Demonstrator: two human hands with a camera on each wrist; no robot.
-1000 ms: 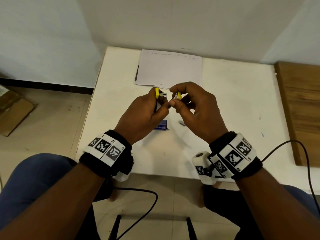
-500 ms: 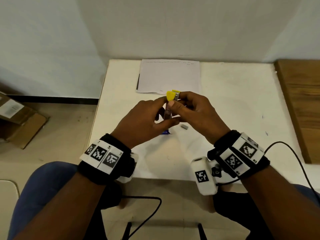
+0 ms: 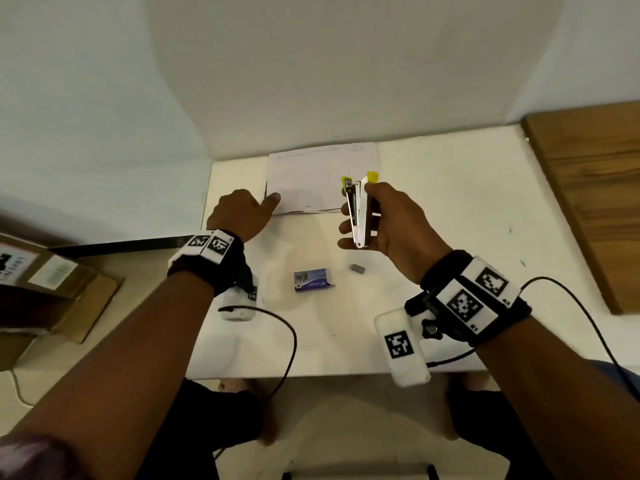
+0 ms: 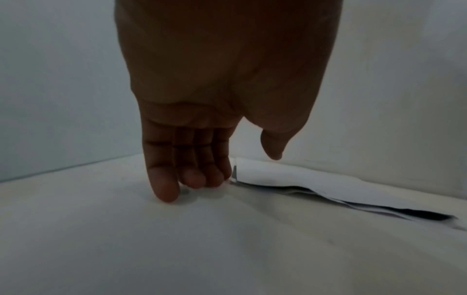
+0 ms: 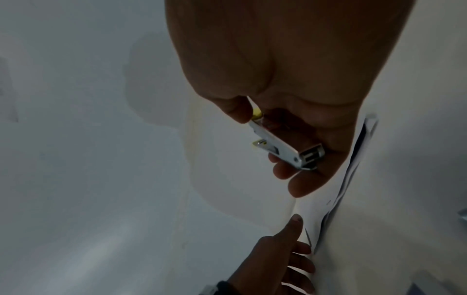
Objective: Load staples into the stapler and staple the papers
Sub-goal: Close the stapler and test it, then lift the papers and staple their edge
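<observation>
stapler (image 3: 358,211) | gripped in right hand (image 3: 391,225) | left hand (image 3: 239,214) at papers (image 3: 320,178)

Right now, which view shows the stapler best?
The head view: the stapler stands whole and well lit in the right hand, with both yellow tips visible. The right wrist view shows it close but dim, partly hidden by the hand. The left wrist view misses it, showing only the left hand at the papers.

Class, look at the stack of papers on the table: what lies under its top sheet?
Under the top sheet of the papers, the left wrist view shows more sheet edges fanned at the near edge, with a dark gap between them. Their faces are covered, so the number of sheets cannot be told.
</observation>
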